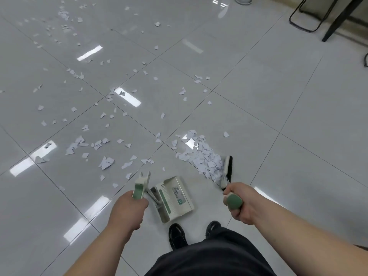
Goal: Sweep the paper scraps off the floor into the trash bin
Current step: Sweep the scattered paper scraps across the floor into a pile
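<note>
The person stands on a glossy grey tiled floor, black shoes and dark trousers at the near edge. The left hand has its fingers curled tight around the green grip of the dustpan handle. The cream dustpan sits low just ahead of the shoes, between the two hands; whether it touches the tiles is hard to tell. The right hand is wrapped in a fist around the green grip of the broom handle, thumb and fingers closed on it. The broom head, with black bristles, stands against the right side of a dense pile of paper scraps. That pile lies just beyond the dustpan, near a crossing of tile seams. Many loose scraps are strewn over the tiles to the left of the pile and thin out towards the floor's far left corner. At the far right edge of the floor, black metal furniture legs stand by the wall, and a round white base sits at the far edge.
</note>
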Available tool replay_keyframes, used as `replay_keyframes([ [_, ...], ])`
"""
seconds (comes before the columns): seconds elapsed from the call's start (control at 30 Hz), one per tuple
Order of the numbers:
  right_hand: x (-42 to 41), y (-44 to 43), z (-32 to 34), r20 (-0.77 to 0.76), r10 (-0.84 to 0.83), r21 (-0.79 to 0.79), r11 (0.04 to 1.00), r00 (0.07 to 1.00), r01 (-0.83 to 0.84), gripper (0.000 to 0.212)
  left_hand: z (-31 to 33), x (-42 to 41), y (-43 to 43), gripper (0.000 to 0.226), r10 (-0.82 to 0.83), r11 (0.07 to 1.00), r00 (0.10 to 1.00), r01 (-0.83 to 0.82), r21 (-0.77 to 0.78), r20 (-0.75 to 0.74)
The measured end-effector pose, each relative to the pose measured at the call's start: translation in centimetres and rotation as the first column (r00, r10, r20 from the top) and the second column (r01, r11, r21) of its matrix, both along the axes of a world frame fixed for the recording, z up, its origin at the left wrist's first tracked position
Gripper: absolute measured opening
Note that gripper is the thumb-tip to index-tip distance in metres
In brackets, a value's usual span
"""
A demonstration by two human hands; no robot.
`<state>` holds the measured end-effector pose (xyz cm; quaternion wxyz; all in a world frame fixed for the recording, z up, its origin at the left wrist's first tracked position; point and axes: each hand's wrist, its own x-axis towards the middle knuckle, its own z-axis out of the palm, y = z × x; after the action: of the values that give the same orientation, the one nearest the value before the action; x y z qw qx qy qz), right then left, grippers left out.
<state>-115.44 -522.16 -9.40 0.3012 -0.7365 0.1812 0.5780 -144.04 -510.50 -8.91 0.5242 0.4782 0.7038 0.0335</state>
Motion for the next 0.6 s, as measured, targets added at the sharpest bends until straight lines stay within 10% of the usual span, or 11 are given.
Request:
replay_keyframes([
  [0.6, 7.6, 15.4, -0.5, -0.325, 0.065, 0.236, 0.972, 0.944, 0.014, 0.018, 1.2, 8.2, 1.5, 0.019, 0.237, 0.971, 0.961, -0.238, 0.014, -0.143],
])
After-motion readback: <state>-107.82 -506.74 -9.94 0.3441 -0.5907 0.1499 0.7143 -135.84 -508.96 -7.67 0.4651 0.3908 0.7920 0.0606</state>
